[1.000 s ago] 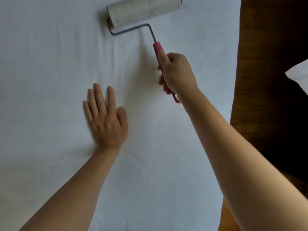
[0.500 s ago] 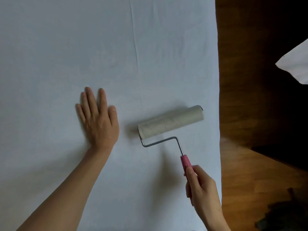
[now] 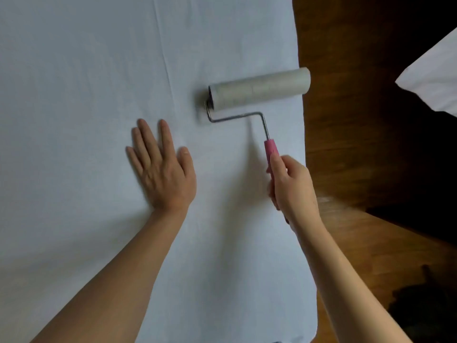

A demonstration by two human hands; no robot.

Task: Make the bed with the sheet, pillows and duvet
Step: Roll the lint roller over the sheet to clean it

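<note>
A white sheet (image 3: 86,95) lies flat over the bed and fills most of the view, with a faint crease running down its middle. My left hand (image 3: 163,169) presses flat on the sheet, fingers straight and together. My right hand (image 3: 293,186) grips the pink handle of a lint roller (image 3: 259,89). The roller's pale drum lies on the sheet near the bed's right edge, its right end reaching over that edge. A metal rod joins drum and handle.
Brown wooden floor (image 3: 358,144) runs along the bed's right side. A white pillow or cloth corner (image 3: 435,80) shows at the far right. A dark shape (image 3: 425,308) lies on the floor at the lower right.
My right hand pulled the roller from the far part of the sheet toward me, then pushed it away again and to the right. My left hand stayed flat on the sheet.
</note>
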